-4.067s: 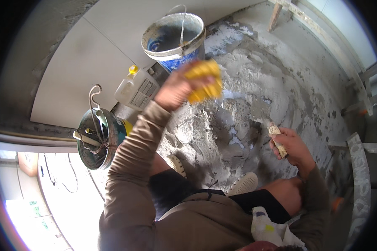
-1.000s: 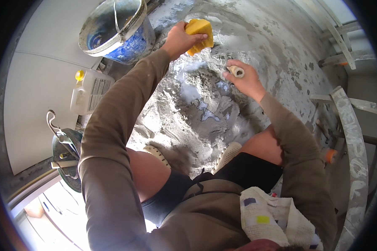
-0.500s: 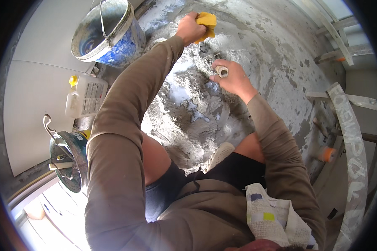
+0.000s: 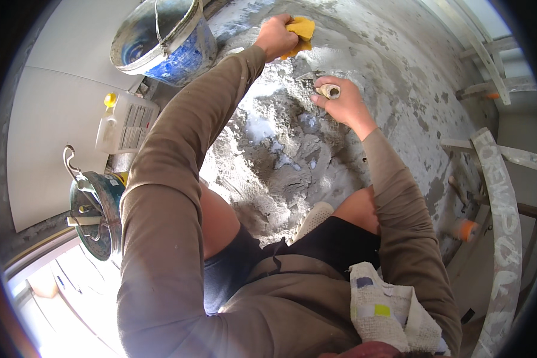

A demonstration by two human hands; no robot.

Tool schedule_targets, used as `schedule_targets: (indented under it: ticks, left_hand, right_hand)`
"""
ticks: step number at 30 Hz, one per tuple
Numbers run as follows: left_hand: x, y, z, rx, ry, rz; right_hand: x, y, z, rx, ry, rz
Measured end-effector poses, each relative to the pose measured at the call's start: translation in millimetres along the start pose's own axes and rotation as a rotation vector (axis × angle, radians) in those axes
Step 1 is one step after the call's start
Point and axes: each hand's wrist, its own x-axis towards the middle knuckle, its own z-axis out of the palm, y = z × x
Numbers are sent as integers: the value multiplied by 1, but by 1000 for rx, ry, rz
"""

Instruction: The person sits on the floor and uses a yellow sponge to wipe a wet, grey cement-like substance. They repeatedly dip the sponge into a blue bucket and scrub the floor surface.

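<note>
At the far end of the cement patch, my left hand (image 4: 275, 37) is closed on a yellow sponge (image 4: 301, 33), which bulges past the fingertips. My right hand (image 4: 345, 102), nearer and to the right, grips a trowel (image 4: 330, 91) by its pale round handle, whose hollow end faces up. Only a thin grey edge of its blade shows beyond the fingers, low over the wet surface. Rough, lumpy grey cement (image 4: 298, 173) spreads below both hands and between my legs; smoother cement lies around the sponge.
A blue, cement-smeared bucket (image 4: 188, 62) stands at the far left. Nearer on that side are a white jug with a yellow cap (image 4: 122, 128) and a dark green bucket (image 4: 95, 235). On the right are a long spattered board (image 4: 500, 227) and an orange-ended object (image 4: 466, 230).
The view has shifted slightly, so the scene sits a little higher and to the right. Both hands keep their grips, the sponge and trowel staying close to the same spots.
</note>
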Motion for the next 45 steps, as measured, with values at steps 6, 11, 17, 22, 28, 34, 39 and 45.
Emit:
schedule_targets:
  ticks: [6,11,17,22,28,34,39,45]
  left_hand:
    - [-5,-2,-6,26,-7,25]
    - [-8,1,-4,11,9,40]
    - [-12,6,-10,-30,0,48]
    - [-9,-2,-12,-53,-29,64]
    - [-7,-18,-22,-132,-82,59]
    - [-12,-26,-45,-222,-97,-16]
    - [-21,-31,-64,-227,-64,-13]
    - [-33,-30,-78,-214,-82,-91]
  right_hand:
    - [0,-8,-2,-8,-20,78]
    - [1,-1,4,29,14,24]
    - [5,6,2,156,48,137]
    - [9,-1,1,271,145,275]
    - [14,-19,-8,412,296,331]
    - [28,-34,-11,379,339,172]
    - [55,-29,14,446,231,77]
    - [90,3,64,563,130,128]
